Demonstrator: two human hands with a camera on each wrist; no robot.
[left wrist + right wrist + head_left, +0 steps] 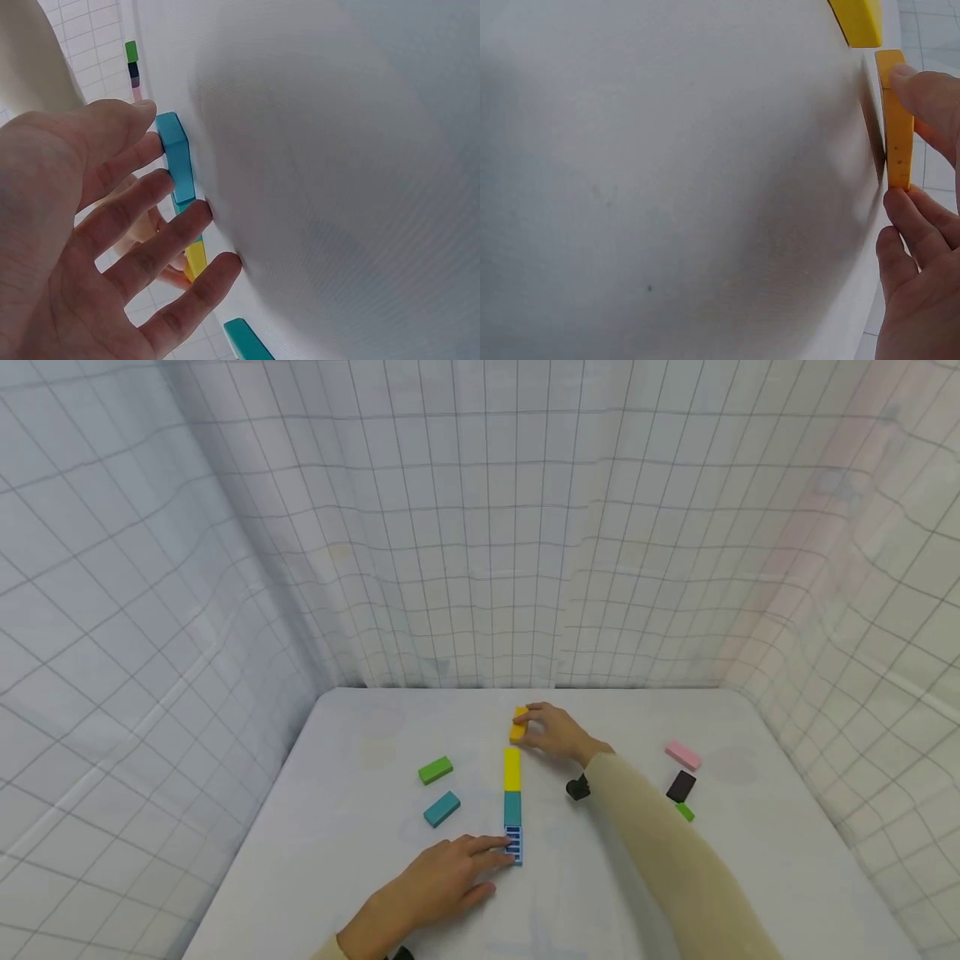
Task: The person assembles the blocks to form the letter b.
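A row of blocks runs away from me along the middle of the white table. Nearest is a blue block point(513, 832) with a slotted top, then a teal block point(512, 808), then a yellow block point(512, 769). My left hand point(442, 881) touches the blue block with outstretched fingers; in the left wrist view its fingers lie spread along that block's side. Beyond the row's far end, my right hand point(557, 732) pinches an orange-yellow block point(898, 135) between thumb and fingers. In the right wrist view this block looks slightly raised, with a small gap to the yellow one.
Left of the row lie a green block point(436, 770) and another teal block point(442, 809). To the right are a pink block point(683, 756), a black block point(681, 787) and a small green block point(685, 811). Gridded white curtains point(480, 527) hang around the table point(360, 860).
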